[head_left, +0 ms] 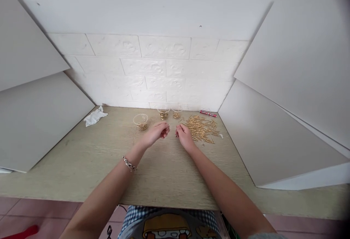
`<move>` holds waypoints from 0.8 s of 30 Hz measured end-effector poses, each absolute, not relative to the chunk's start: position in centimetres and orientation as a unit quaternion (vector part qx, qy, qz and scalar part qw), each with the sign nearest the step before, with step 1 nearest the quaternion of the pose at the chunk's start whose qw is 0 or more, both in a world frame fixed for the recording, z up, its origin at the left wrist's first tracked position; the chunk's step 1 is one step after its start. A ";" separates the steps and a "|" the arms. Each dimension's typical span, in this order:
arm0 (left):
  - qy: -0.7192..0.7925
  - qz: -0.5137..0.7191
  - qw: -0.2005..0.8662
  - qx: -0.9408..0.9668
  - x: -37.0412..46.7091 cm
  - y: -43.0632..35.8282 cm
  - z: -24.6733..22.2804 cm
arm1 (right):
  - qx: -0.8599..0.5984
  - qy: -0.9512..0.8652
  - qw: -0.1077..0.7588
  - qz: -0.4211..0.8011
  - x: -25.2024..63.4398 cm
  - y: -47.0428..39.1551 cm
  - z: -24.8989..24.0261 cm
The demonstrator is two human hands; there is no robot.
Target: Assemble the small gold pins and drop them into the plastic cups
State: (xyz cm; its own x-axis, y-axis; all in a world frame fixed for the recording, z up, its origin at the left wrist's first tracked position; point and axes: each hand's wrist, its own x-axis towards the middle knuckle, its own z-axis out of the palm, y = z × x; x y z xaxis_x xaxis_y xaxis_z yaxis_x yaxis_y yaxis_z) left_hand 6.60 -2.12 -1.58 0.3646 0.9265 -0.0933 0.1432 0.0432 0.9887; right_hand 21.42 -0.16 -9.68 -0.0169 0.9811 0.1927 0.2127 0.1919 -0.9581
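Observation:
My left hand (159, 132) hovers over the middle of the table, fingers curled in a pinch. Facing it a short gap away, my right hand (184, 135) is closed too, thumb against forefinger. Whatever either one grips is too small or hidden to make out. Just right of my right hand spreads a loose pile of thin gold-coloured metal pins (201, 128). Clear plastic cups stand beyond my hands: a left cup (140, 119), a middle cup (163, 112) and a right cup (177, 112), each with small gold-coloured pieces at the bottom.
A red patterned pen-like stick (208, 113) lies at the back right of the wooden table (109, 159). A crumpled white tissue (95, 116) rests at the back left. White panels (41, 118) flank both sides, and a white brick-patterned wall (153, 67) closes the back.

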 end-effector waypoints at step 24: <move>0.436 0.432 0.721 0.322 7.2 -1.1 -7.1 | -0.449 -0.388 0.540 0.597 21.8 0.1 -9.2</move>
